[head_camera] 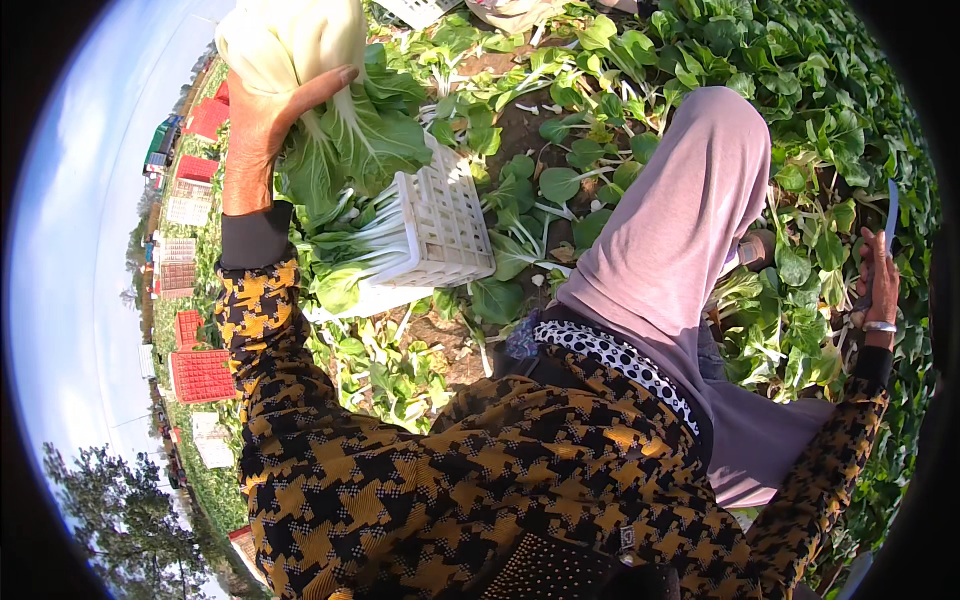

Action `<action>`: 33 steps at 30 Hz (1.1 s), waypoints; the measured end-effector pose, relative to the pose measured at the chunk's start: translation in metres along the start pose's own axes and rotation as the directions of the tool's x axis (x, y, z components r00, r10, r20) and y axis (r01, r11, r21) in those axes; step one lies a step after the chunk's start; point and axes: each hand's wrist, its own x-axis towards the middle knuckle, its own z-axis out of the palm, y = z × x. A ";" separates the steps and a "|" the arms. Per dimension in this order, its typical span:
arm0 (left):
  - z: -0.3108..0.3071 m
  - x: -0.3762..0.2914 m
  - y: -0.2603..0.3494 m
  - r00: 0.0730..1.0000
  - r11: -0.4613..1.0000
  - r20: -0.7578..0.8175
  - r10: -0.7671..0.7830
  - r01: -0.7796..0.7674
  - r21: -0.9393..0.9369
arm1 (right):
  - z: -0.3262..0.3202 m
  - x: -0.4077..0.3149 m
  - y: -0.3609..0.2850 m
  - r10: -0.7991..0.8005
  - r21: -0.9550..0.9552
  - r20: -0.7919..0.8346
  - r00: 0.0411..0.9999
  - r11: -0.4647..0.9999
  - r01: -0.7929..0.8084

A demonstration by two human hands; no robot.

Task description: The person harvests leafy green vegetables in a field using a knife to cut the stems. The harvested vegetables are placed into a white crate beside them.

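Observation:
Raised at the upper left, my left hand (262, 112) grips a bunch of bok choy (300, 45). The pale stalk bases point up and the green leaves hang down over the wrist side. Just below it, a white plastic crate (450, 217) lies tilted among the plants, with bok choy (367, 232) packed inside, white stalks lined up. Far to the right, my right hand (879, 281) is closed around a knife (892, 214), its narrow blade pointing away from me above the leafy crop. The knife's handle is mostly hidden by the fingers.
Uncut leafy greens (810, 67) grow densely along the right. Loose leaves and cut plants (570, 180) litter the soil around my bent knee (720, 142). Another white crate (416, 11) shows at the top edge. Red crates (202, 375) stand across the field at left.

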 end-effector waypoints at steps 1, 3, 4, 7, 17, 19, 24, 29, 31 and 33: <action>-0.004 -0.019 -0.008 0.997 0.990 0.021 -0.071 0.068 0.121 | -0.004 -0.006 0.005 0.014 -0.040 -0.075 0.997 0.999 -0.017; -0.011 -0.043 -0.030 0.997 0.998 0.069 0.042 -0.044 0.038 | -0.005 -0.008 0.010 -0.018 -0.044 -0.034 0.999 0.999 0.017; -0.014 -0.056 -0.041 0.994 0.986 0.111 0.008 -0.026 0.163 | -0.007 -0.008 0.013 -0.014 -0.032 -0.024 1.000 0.999 0.013; -0.010 -0.090 -0.086 0.968 0.820 0.218 -0.122 -0.025 0.572 | -0.012 -0.004 0.024 0.038 -0.049 0.000 0.999 0.998 -0.038; 0.038 -0.181 -0.200 0.866 0.696 0.354 -0.352 -0.010 0.718 | -0.028 -0.007 0.048 0.118 -0.120 -0.043 0.992 0.985 -0.122; 0.040 -0.189 -0.204 0.875 0.711 0.321 -0.363 0.038 0.702 | -0.029 -0.008 0.049 0.148 -0.144 -0.032 0.988 0.978 -0.151; 0.041 -0.200 -0.203 0.865 0.758 0.324 -0.384 0.095 0.645 | -0.027 -0.010 0.054 0.181 -0.128 -0.035 0.983 0.975 -0.184; 0.037 -0.218 -0.198 0.829 0.770 0.375 -0.414 0.099 0.630 | -0.033 -0.018 0.057 0.164 -0.109 -0.027 0.986 0.980 -0.166; 0.038 -0.228 -0.193 0.844 0.786 0.366 -0.392 0.101 0.609 | -0.038 -0.023 0.059 0.173 -0.114 -0.030 0.984 0.978 -0.175; 0.038 -0.240 -0.186 0.867 0.805 0.359 -0.346 0.078 0.588 | -0.042 -0.027 0.061 0.183 -0.116 -0.019 0.983 0.976 -0.184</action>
